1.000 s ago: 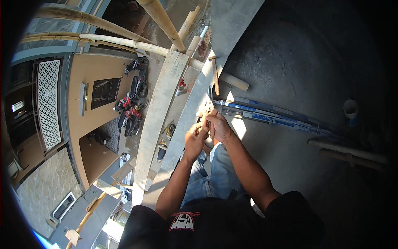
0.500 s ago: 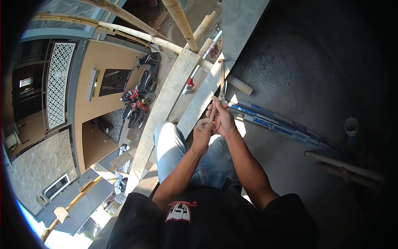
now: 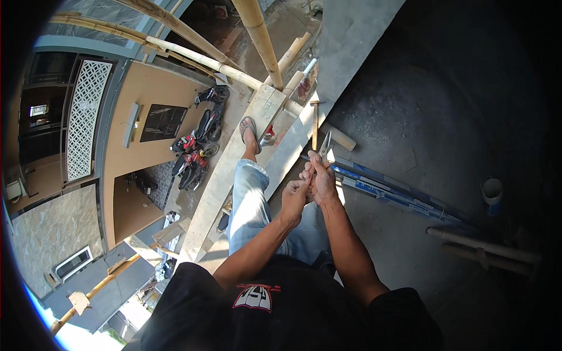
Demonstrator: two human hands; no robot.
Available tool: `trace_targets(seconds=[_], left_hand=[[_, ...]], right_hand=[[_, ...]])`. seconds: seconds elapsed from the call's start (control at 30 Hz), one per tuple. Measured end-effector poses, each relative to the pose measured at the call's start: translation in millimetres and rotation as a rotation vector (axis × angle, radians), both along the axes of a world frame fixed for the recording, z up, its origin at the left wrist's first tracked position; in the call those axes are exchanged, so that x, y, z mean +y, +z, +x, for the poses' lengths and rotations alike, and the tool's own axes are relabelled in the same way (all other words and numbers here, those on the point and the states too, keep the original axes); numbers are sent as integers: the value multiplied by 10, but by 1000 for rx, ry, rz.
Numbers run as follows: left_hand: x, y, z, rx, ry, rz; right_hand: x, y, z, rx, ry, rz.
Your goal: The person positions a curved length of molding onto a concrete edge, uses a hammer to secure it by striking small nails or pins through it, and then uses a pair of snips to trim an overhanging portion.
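Note:
My right hand (image 3: 323, 186) is closed around a pair of pliers (image 3: 326, 141) with grey metal jaws and orange-red handles. The jaws point up and away from me. Close beside it, my left hand (image 3: 294, 202) has its fingers closed at the lower end of an orange-red handle; the exact grip is partly hidden. Just beyond the pliers, a wooden-handled hammer (image 3: 315, 126) lies across the edge of the concrete ledge (image 3: 295, 143), its head farthest from me.
My sandalled left foot (image 3: 249, 131) stands on a long wooden plank (image 3: 219, 175). Bamboo poles (image 3: 257, 44) cross ahead, with parked motorcycles (image 3: 190, 161) far below on the left. Blue-and-white long packs (image 3: 380, 178) lie at right, near a white-and-blue bucket (image 3: 492, 190) and bamboo pieces (image 3: 477, 241).
My left leg has stretched forward, and its sandalled foot now shows on the plank. Both hands stay together at the pliers, slightly lower in the picture. The whole view has shifted a little.

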State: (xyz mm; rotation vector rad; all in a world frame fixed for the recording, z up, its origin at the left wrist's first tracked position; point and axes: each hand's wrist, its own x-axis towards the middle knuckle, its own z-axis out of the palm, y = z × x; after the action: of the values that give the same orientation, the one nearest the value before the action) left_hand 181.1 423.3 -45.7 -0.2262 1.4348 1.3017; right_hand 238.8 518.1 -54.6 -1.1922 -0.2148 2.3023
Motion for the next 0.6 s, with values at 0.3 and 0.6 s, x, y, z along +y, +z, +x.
trace_targets(seconds=[0.3,0.6], left_hand=[[218,-130,-454,-215,-75,17],[606,-361,-1340,-232,174,-91]], right_hand=[[219,-120,-414,-100,-7,-50],[577,-659,-1350,-37,84,-61]])
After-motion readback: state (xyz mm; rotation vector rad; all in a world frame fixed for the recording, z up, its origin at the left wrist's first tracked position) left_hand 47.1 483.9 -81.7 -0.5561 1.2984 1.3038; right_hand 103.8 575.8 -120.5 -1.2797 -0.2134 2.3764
